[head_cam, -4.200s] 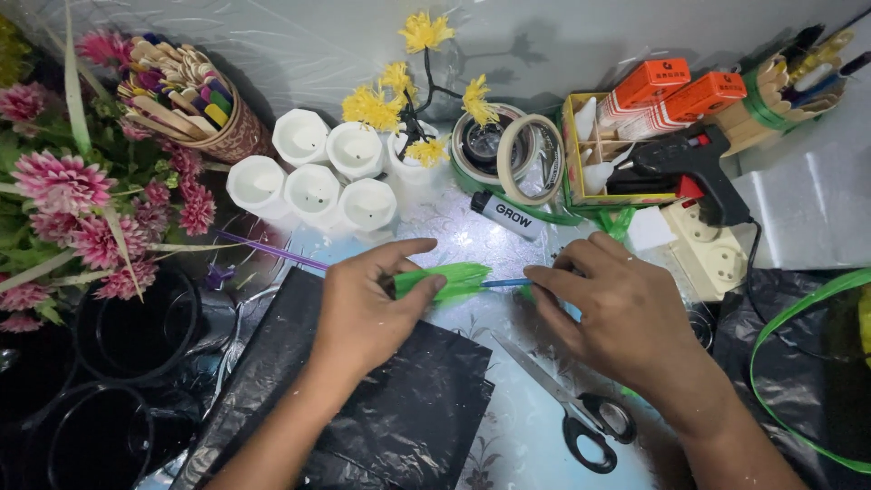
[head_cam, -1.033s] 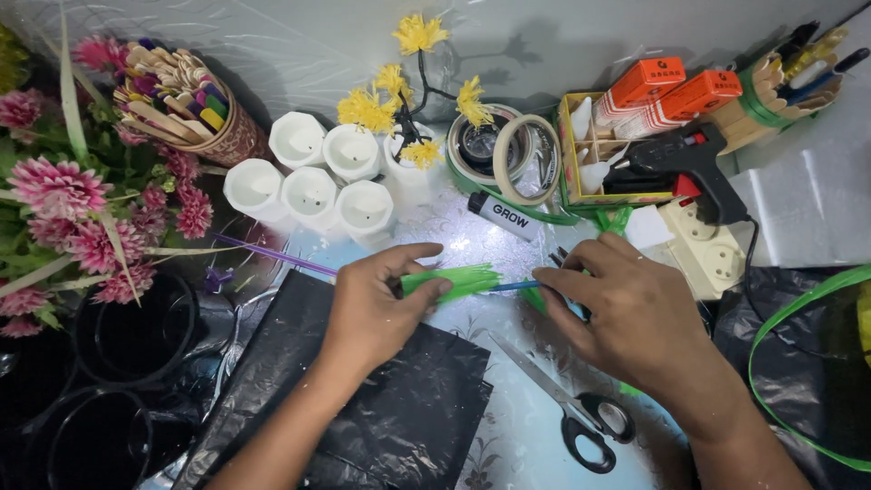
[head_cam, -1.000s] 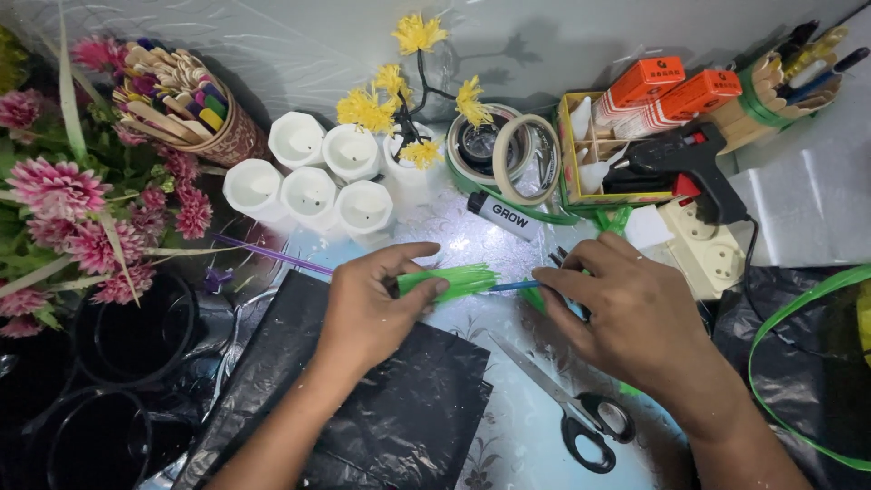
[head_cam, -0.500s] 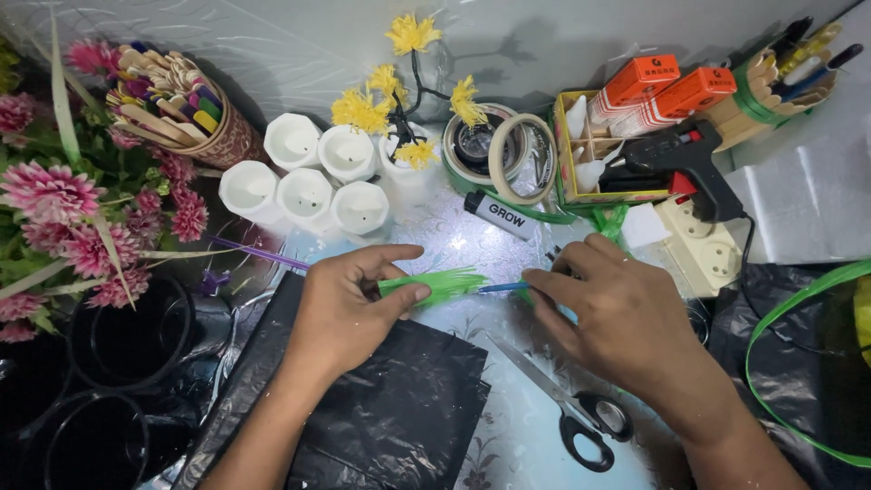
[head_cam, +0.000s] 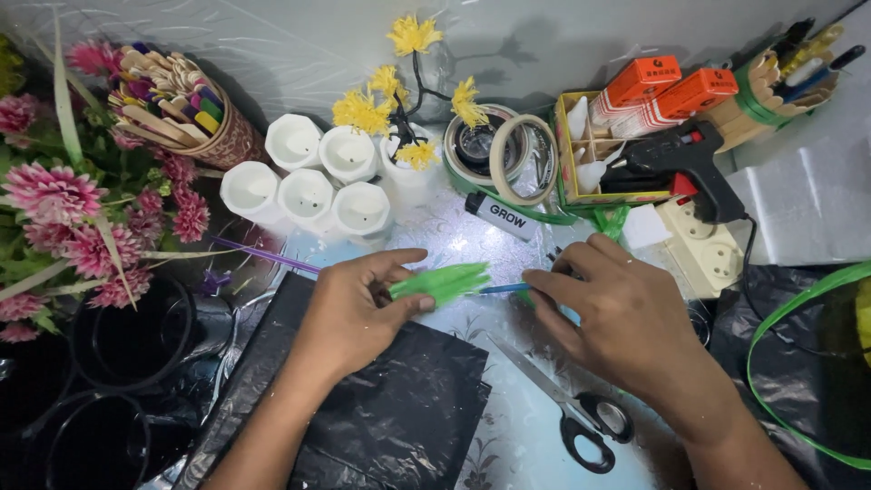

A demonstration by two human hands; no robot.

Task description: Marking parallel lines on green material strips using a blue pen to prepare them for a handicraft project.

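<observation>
Your left hand [head_cam: 354, 304] pinches the green leaf bundle [head_cam: 442, 281] mid-bench, just nearer than the white cups [head_cam: 307, 195]. It has slid slightly left since a moment ago. Your right hand [head_cam: 617, 313] is closed on the blue stick [head_cam: 504, 289] poking out of it. Scissors [head_cam: 567, 408] lie near, untouched.

One head-worn camera looked steeply down, close over the cluttered craft table [head_cam: 508, 245], facing the back wall; both forearms entered from below.
</observation>
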